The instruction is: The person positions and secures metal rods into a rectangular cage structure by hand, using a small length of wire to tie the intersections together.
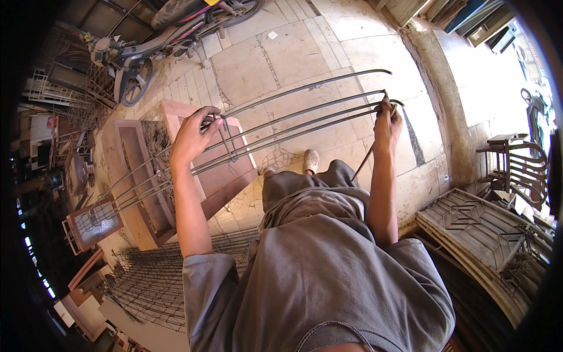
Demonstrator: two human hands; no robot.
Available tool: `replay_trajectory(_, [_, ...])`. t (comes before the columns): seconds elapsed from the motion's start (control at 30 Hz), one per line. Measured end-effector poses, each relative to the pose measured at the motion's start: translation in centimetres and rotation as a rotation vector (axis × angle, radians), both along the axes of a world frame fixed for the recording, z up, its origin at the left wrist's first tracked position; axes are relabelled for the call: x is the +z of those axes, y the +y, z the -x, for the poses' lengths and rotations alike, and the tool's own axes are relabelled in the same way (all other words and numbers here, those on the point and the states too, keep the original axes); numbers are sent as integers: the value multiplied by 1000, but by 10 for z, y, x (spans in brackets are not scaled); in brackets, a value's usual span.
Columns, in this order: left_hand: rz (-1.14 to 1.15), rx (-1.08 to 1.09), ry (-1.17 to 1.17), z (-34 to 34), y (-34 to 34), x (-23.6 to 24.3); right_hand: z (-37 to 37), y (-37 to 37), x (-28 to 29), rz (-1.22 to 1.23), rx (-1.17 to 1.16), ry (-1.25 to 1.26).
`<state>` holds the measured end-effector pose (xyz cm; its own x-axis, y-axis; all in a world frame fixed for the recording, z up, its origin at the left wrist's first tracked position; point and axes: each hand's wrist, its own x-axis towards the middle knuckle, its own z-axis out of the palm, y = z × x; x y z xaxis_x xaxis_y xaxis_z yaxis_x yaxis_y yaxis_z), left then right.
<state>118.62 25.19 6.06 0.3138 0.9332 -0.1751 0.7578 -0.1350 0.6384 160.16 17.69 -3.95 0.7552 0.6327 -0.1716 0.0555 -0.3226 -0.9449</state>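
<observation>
1. Left hand (193,134): fingers clenched over the steel rods (293,120) at a stirrup loop (229,141).
2. Right hand (387,120): fingers closed round the rod ends and a thin tool (365,159).
3. Rods: long, stiff, likely heavy and springy; best gripped at the ties.
4. Beyond the fingers: wooden trestle (152,176), paved floor (281,53).

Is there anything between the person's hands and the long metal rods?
Nothing visible. The left hand is already closed on the rods near a small stirrup, and the right hand grips their far end beside another stirrup.
</observation>
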Motion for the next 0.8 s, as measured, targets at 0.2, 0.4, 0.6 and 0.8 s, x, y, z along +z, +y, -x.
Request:
replay_trajectory(0.2, [24,9,4,-1,1,0,5,5,11,62,-69,-7])
replay_trajectory(0.4, [38,6,14,4,3,-1,4,3,8,54,-29,16])
replay_trajectory(0.6, [36,9,-8,6,2,-3,9,-2,14,34,-3,72])
replay_trajectory(0.8, [3,1,-100,15,-2,-8,5,-22,15,-78,36,89])
